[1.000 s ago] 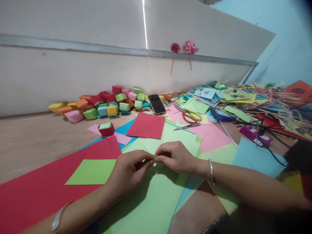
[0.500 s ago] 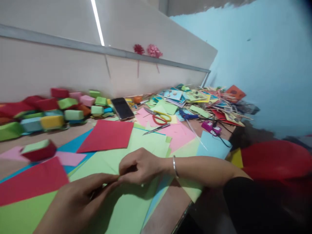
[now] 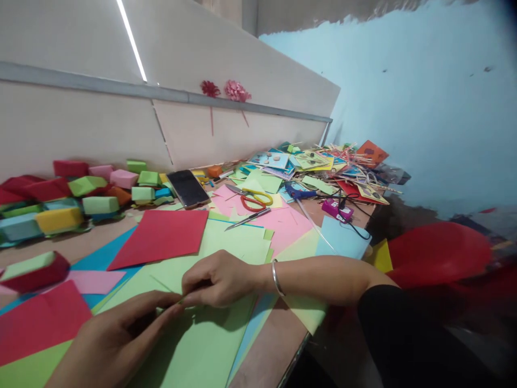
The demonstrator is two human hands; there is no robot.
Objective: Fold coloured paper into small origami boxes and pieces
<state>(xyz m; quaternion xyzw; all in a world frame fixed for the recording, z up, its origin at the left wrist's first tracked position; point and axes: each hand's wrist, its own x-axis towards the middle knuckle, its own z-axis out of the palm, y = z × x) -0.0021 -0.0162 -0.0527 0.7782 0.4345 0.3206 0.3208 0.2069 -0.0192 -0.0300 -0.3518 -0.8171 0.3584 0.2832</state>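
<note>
My left hand (image 3: 117,339) and my right hand (image 3: 220,280) meet fingertip to fingertip over a large light green sheet (image 3: 202,345) at the near edge of the table. Both pinch a small green paper piece (image 3: 180,302), which is almost hidden between the fingers. A silver bangle circles my right wrist. A red square sheet (image 3: 161,237) lies just beyond my hands.
Folded paper boxes (image 3: 81,194) in many colours are piled along the back wall at left. A phone (image 3: 188,188), orange-handled scissors (image 3: 252,200), a blade (image 3: 248,218) and a purple device with a cable (image 3: 337,210) lie mid-table. Craft clutter fills the far right; a red chair (image 3: 438,253) stands beside the table.
The view has swung to the right, so the boxes and sheets slid left in frame. Both hands stay pinched together on the small green piece.
</note>
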